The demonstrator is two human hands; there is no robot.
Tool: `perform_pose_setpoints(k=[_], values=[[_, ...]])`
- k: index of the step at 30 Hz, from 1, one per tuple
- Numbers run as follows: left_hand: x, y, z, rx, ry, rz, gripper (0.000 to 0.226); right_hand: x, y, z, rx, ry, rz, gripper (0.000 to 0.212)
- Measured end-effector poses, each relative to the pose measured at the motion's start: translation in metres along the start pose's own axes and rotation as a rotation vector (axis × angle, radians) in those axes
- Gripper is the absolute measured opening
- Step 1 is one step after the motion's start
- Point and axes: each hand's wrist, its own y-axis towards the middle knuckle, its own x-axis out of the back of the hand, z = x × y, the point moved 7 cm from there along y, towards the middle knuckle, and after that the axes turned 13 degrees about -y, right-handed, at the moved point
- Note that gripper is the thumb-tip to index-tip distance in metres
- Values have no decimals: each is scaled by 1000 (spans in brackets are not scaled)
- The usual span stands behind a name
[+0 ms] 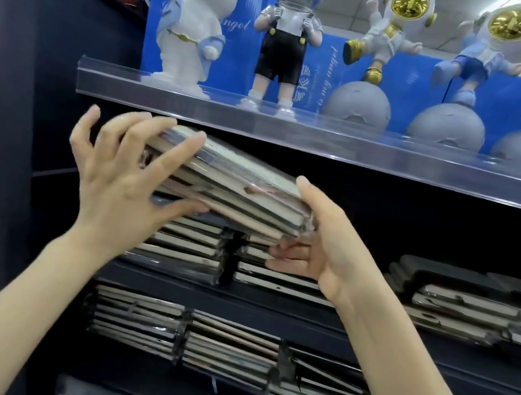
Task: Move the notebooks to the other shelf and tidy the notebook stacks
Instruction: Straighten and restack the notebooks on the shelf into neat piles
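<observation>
Two hands are holding one bundle of notebooks (236,189) in front of the middle shelf (234,299), and I'm seeing it hanging tilted, left end higher, just above the shelved stacks (187,247). The left hand (123,180) is clamping the bundle's left end, fingers spread over the top edge and thumb underneath. The right hand (325,254) is gripping the lower right end, thumb lying on top and fingers curling beneath. The wrapping is blurring the edges, so I'm counting perhaps five or six notebooks. Farther right, another stack (462,309) is lying on the same shelf.
</observation>
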Motion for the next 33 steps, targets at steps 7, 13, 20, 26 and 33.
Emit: perform_pose_setpoints(k=[7,13,20,26,33], values=[[-14,-2,-12,100,-241,98,65,-10,2,12,9,414,76,26],[-34,8,-58,145,-380,139,50,51,-5,4,16,391,-120,7],[-103,-7,-89,292,-439,403,51,127,21,-19,-130,-147,-278,22],[-107,-10,-86,397,-431,284,54,138,39,-26,-14,-210,-230,37],[-133,0,-101,309,-270,241,48,128,56,-29,118,157,-264,47]])
